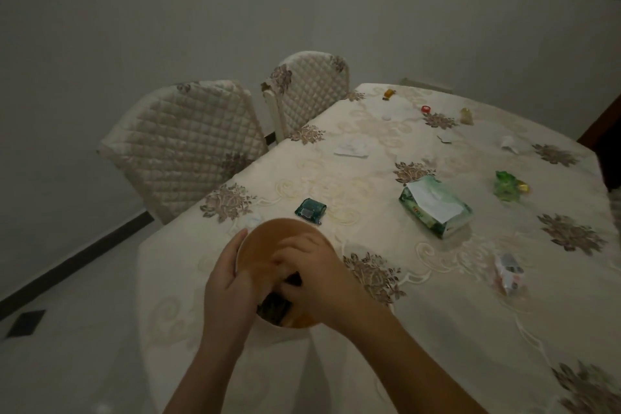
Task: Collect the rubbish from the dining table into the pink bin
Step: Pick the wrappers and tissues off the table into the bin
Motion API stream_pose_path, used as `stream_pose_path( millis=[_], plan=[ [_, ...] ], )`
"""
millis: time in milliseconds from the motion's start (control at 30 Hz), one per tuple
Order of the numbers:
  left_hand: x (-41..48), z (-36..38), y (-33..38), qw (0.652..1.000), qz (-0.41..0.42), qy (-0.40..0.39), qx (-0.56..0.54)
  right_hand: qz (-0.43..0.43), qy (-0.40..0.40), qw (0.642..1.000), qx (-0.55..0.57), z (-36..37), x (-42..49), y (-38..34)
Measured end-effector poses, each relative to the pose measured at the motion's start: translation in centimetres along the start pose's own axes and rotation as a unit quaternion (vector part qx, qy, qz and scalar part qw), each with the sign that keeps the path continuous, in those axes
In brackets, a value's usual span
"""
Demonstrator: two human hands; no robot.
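At the lower middle of the frame the left hand (225,282) curls around the left rim of the pink bin (268,245), which looks orange-brown in this dim light and is held at the near corner of the tabletop (353,158). Just to its right, the right hand (312,270) reaches down into the bin's mouth, fingers bent around a dark wrapper (275,307) that sits low inside; whether it is gripping the wrapper or letting it go I cannot tell. The step in hand seems to be dropping one piece of rubbish into the bin, with most of the job yet to do. Just beyond the bin's far rim lies a teal packet (310,210), the nearest candidate for the next pick. Further right, mid-frame, sits a green tissue pack (435,206), which may not be rubbish at all. Towards the right edge lie a crumpled green wrapper (506,185) and a pink-and-white wrapper (509,273), with smaller scraps toward the upper right. The next move likely calls for the right hand to come out empty and reach over the rim for the teal packet, the bin kept close beneath.
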State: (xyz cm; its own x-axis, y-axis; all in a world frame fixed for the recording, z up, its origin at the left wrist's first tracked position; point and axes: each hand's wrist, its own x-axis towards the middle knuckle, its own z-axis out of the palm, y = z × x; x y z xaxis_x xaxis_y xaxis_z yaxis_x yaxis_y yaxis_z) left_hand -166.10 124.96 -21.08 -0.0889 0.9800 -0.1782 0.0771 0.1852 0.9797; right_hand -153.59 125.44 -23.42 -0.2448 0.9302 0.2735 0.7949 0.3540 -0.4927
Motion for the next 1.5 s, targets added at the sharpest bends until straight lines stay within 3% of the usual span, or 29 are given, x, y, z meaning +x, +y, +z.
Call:
stream_pose_path(
  millis=[167,233,367,500,600,767,967,1133,1267,1367,1500],
  plan=[
    [3.6,-2.1,0.8,1.000,0.003,0.008,-0.005,0.091,0.219,0.967,0.096,-1.1,3.1,1.1],
    [6.0,-3.2,1.5,1.000,0.012,-0.004,-0.010,0.169,0.248,0.950,0.088,-0.6,5.1,3.1],
    [11.9,-5.5,2.0,0.999,0.020,-0.025,-0.003,0.304,0.199,0.931,0.032,2.8,8.5,7.9],
    [16.5,-6.8,2.4,0.998,0.031,-0.046,0.005,0.386,0.108,0.916,0.007,6.6,10.4,10.9],
    [18.9,-7.4,2.1,0.997,0.017,-0.073,-0.006,0.420,0.089,0.903,0.000,8.6,11.4,11.6],
    [21.6,-8.0,1.7,0.997,-0.010,-0.079,-0.012,0.435,0.081,0.896,-0.035,10.5,12.3,12.7],
    [22.1,-8.1,1.5,0.996,-0.013,-0.082,-0.012,0.432,0.128,0.889,-0.084,11.1,12.4,13.4],
    [21.1,-7.4,2.2,0.995,-0.016,-0.100,-0.023,0.406,0.267,0.874,-0.007,9.0,12.4,10.9],
    [19.8,-6.1,2.3,0.991,-0.013,-0.130,-0.005,0.313,0.397,0.857,0.098,3.6,11.9,5.1],
    [18.2,-4.2,2.6,0.986,-0.020,-0.163,-0.002,0.242,0.367,0.894,0.084,0.5,10.2,1.1],
    [15.0,-1.4,3.4,0.976,-0.001,-0.216,0.004,0.214,0.227,0.949,-0.044,-0.5,7.1,-0.2]
  ],
)
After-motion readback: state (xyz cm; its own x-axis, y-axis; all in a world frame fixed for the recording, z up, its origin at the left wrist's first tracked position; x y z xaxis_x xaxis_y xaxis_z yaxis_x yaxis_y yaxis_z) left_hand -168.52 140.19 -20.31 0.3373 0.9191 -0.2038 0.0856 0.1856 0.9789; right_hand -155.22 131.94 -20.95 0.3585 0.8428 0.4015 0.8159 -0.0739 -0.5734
